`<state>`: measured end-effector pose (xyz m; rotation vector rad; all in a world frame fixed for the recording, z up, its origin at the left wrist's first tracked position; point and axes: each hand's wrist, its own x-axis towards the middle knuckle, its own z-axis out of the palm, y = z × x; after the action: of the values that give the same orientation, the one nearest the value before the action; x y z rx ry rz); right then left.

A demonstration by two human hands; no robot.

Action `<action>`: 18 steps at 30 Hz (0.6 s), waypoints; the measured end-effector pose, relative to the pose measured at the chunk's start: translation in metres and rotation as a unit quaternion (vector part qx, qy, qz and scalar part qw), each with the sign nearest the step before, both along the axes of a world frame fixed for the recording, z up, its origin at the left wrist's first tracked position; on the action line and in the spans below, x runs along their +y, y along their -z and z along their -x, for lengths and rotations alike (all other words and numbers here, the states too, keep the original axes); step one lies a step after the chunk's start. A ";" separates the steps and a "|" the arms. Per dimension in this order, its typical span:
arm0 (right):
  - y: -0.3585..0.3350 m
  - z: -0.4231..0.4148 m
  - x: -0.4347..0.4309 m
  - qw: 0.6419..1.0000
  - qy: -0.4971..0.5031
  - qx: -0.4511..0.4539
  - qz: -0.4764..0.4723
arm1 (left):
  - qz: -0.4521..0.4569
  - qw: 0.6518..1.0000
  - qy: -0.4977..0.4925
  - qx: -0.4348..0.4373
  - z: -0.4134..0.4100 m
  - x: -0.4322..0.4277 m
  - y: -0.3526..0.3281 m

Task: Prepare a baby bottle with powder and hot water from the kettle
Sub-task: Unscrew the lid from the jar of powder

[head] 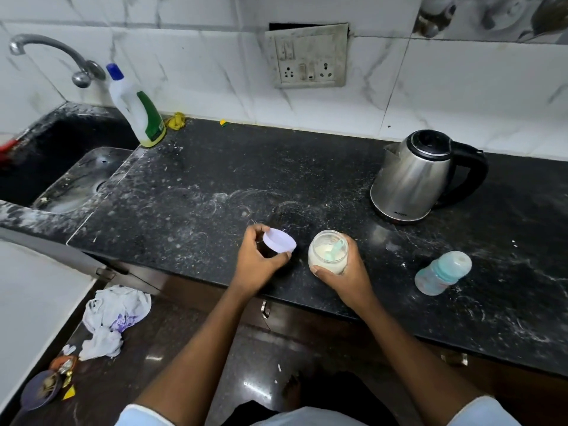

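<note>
Black speckled stone counter (215, 186), head view. Left hand (258, 259) pinches a round pale-lilac plastic lid (279, 240) between thumb and curled fingers, near the counter's front edge. Right hand (344, 278) wraps around a small clear glass jar of white powder (327, 252) just beside it. The jar is open-topped, with a teal plastic scoop (335, 250) inside. Clear baby bottle with teal collar and cap (442, 273) sits on the counter to the right, apart from both hands. Stainless-steel kettle with black handle (415, 176) stands further back, lid closed.

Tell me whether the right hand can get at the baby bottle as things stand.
Probably not yet: the right hand grips the powder jar. The baby bottle sits to its right with only counter between, so letting go should suffice.
</note>
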<state>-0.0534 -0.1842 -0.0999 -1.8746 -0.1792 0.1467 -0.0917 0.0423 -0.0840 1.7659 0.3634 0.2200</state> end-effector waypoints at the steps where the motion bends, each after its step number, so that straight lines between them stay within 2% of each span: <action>1: -0.001 0.000 0.000 1.000 0.001 0.000 0.002 | -0.061 0.998 -0.009 0.009 0.002 -0.001 0.006; 3: -0.002 0.000 0.000 1.000 0.001 -0.001 0.002 | -0.165 0.985 -0.020 0.035 0.005 -0.002 0.015; 5: -0.004 0.001 0.000 1.000 0.000 -0.001 0.000 | -0.215 0.975 -0.021 0.053 0.007 0.000 0.021; 16: -0.002 0.000 0.000 1.000 -0.006 -0.006 0.007 | -0.265 0.958 -0.021 0.109 0.018 0.006 0.029; 18: -0.002 0.000 0.000 1.000 -0.009 -0.008 0.005 | -0.279 0.955 -0.013 0.094 0.018 0.002 0.024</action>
<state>-0.0538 -0.1838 -0.0981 -1.8845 -0.2061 0.1445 -0.1094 0.0442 -0.1078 2.3518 0.4940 0.1846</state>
